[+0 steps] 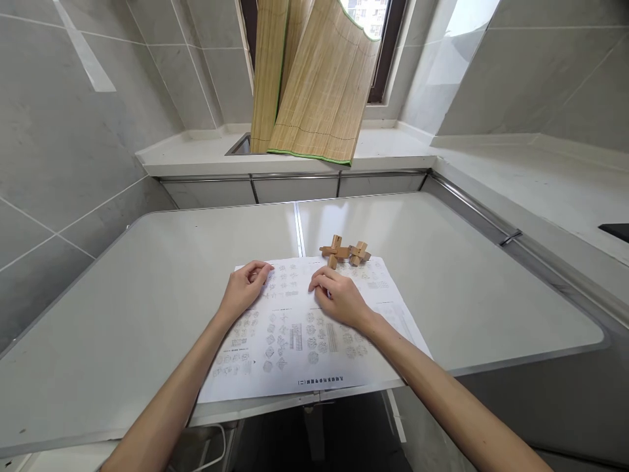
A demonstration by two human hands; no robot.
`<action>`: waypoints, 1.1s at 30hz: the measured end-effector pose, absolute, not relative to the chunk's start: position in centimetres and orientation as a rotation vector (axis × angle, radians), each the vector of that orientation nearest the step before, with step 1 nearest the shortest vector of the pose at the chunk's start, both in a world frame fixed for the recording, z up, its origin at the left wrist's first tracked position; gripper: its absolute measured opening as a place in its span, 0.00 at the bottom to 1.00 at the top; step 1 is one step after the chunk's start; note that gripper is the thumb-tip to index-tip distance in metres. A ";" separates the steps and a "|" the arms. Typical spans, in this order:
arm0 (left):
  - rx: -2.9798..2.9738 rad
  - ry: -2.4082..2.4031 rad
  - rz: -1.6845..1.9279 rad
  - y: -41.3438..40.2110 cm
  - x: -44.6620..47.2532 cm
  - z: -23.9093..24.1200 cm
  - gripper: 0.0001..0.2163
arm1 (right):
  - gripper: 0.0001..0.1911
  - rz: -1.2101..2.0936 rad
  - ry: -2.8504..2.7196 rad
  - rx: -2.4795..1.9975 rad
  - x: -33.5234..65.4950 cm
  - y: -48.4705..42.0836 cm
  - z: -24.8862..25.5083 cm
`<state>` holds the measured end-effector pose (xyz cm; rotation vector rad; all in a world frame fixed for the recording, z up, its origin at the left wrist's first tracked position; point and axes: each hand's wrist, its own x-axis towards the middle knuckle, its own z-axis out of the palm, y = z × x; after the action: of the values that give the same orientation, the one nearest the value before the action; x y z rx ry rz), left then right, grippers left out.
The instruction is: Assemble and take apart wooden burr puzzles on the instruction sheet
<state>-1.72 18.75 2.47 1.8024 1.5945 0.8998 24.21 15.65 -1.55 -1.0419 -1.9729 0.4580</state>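
A large white printed sheet (289, 387) lies on the table, covered with small line drawings, with a heading along its near edge that appears upside down from here. My left hand (246, 286) rests on its far left edge, fingers loosely bent and nothing visible in them. My right hand (339, 298) lies on the right half of the paper, its fingers relaxed and curved, also without an object. Just beyond it, at the far edge of the sheet, are two interlocking wooden puzzles: a taller cross-shaped one (335, 251) and a smaller one (360, 254) close beside it on the right.
The white folding table (472, 282) has a seam down its middle. Behind it runs a white counter (393, 145) with metal rails (295, 176) below. A bamboo mat (319, 92) hangs before the window. A dark object (615, 231) sits on the right-hand counter.
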 end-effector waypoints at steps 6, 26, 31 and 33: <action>1.724 1.594 0.890 18.7 -1.6 2.7 0.17 | 0.14 0.439 -2.024 -1.021 24.3 15.7 -1.4; 1.749 1.608 0.883 18.7 -1.6 2.6 0.16 | 0.15 0.441 -2.064 -1.024 24.1 15.9 -1.7; 1.854 1.598 0.885 18.7 -1.5 2.2 0.16 | 0.14 0.447 -2.075 -1.031 24.1 16.0 -1.9; 1.914 1.564 0.876 18.7 -1.5 2.0 0.16 | 0.14 0.449 -2.066 -1.037 24.2 16.0 -1.9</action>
<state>-1.51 18.71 1.97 1.9138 1.5644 0.8756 24.19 16.01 -1.86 -1.0372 -2.0661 0.4493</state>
